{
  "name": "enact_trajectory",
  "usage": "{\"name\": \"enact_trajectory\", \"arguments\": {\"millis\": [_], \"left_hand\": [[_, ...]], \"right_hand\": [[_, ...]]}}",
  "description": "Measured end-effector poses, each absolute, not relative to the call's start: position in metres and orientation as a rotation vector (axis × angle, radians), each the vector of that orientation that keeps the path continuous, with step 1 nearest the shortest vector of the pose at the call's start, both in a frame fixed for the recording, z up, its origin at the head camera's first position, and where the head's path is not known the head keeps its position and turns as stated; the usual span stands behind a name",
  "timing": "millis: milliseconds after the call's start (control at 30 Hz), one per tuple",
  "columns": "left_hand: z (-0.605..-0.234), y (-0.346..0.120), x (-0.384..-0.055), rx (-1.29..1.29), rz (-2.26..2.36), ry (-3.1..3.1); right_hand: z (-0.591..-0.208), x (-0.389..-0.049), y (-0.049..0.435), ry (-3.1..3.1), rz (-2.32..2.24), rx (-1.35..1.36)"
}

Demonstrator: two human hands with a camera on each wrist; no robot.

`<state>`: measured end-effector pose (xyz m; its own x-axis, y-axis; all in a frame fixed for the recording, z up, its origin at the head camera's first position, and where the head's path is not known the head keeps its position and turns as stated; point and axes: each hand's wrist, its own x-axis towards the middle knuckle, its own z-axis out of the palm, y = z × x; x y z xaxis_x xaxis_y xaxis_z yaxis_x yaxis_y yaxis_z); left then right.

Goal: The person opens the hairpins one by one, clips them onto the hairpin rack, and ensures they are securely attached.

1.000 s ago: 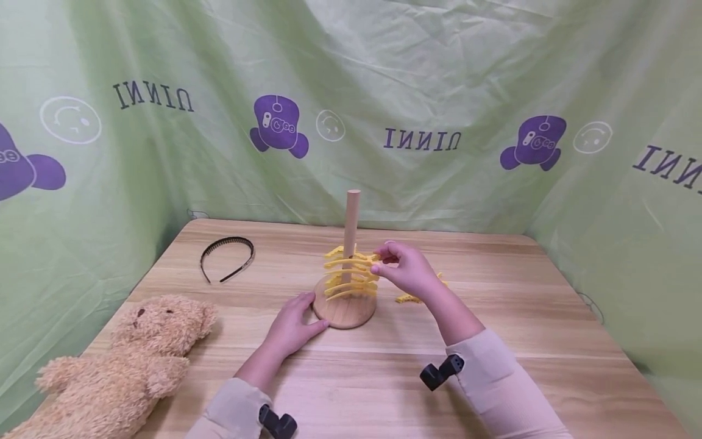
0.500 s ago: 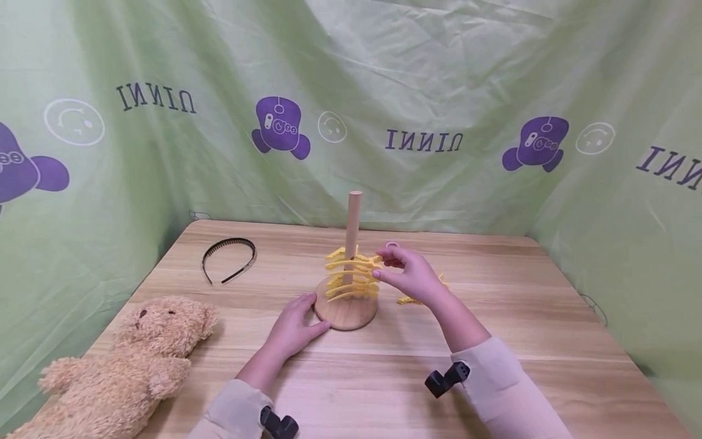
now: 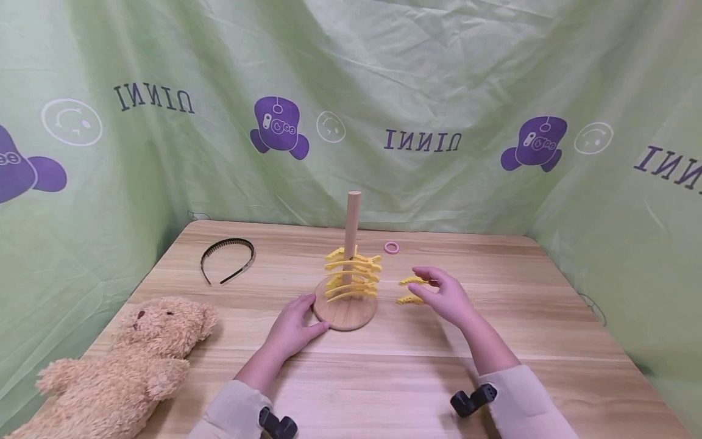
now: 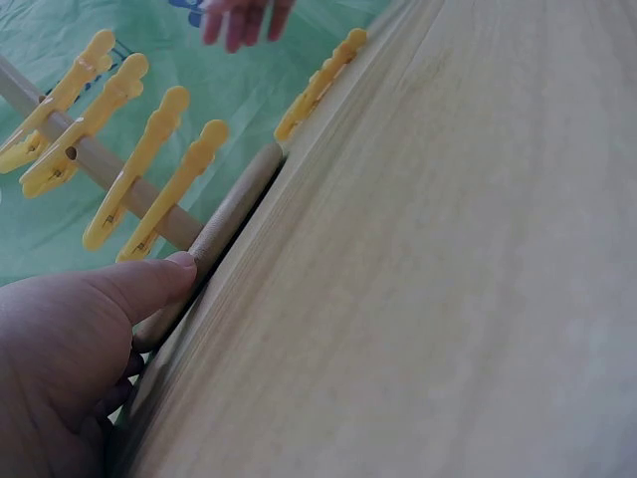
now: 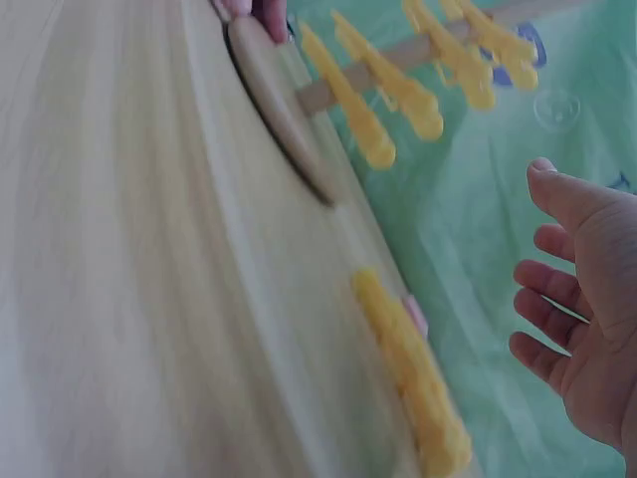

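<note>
A wooden stand (image 3: 345,316) has a round base and an upright post (image 3: 353,222). Several yellow clips (image 3: 353,274) are fastened one above another on the post's lower half. My left hand (image 3: 293,326) grips the base's rim at its near left, its thumb (image 4: 164,282) against the edge. To the right of the stand, yellow clips (image 3: 410,299) lie on the table, partly hidden by my right hand (image 3: 445,297). That hand hovers over them with parted, loosely bent fingers; in the right wrist view it holds nothing and is apart from the clip (image 5: 413,373) below.
A pink ring (image 3: 392,247) lies behind the loose clips. A black headband (image 3: 227,242) is at the back left of the wooden table (image 3: 378,390), and a tan teddy bear (image 3: 115,378) lies at the front left. Green printed cloth (image 3: 351,79) encloses the back and sides.
My right hand has let go of the top clip on the post and moved right and toward me, above the loose clips. The pink ring now shows fully. My left hand has stayed put.
</note>
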<state>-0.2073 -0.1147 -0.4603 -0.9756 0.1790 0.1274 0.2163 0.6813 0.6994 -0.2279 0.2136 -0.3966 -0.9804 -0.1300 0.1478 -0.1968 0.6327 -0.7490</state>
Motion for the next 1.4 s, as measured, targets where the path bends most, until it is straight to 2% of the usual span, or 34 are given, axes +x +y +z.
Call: {"name": "enact_trajectory", "arguments": {"millis": [167, 467, 867, 1400], "left_hand": [[-0.461, -0.115, -0.207, -0.321, -1.190, -2.846], [-0.461, -0.115, -0.207, -0.315, -1.189, -2.854], [-0.461, -0.115, -0.207, -0.328, -1.182, -2.853], [-0.461, -0.115, -0.208, -0.324, -1.190, -2.854]], "right_hand": [[-0.416, -0.225, 0.240, -2.786, 1.269, 0.127], [-0.442, -0.222, 0.268, -2.819, 1.135, 0.124], [-0.454, -0.224, 0.275, -2.918, 0.958, 0.169], [-0.452, -0.219, 0.277, -2.908, 0.911, 0.217]]}}
